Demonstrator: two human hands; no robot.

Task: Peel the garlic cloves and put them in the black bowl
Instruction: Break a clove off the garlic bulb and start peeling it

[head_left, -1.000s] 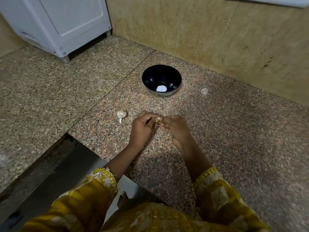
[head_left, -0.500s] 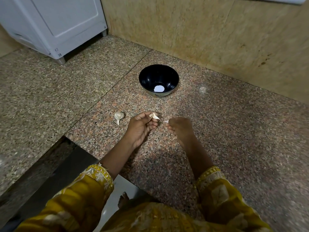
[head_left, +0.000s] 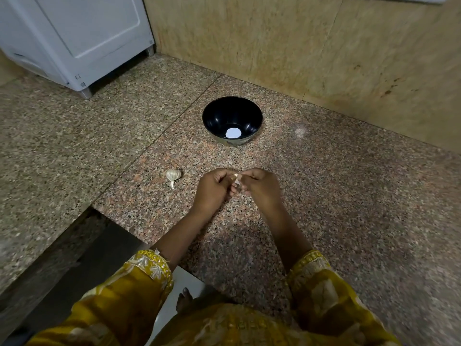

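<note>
**Both hands back on the clove; peeling goes on**

Half a second earlier the hands were apart and the left hand (head_left: 212,192) alone held the garlic clove (head_left: 237,180). Now the right hand (head_left: 262,188) has returned, and both pinch the clove with curled fingers over the middle of the granite slab (head_left: 349,196). The peeling looks unfinished. The black bowl (head_left: 214,116) waits near the slab's far edge by the wall. A garlic bulb (head_left: 172,175) lies left of the hands.
</note>
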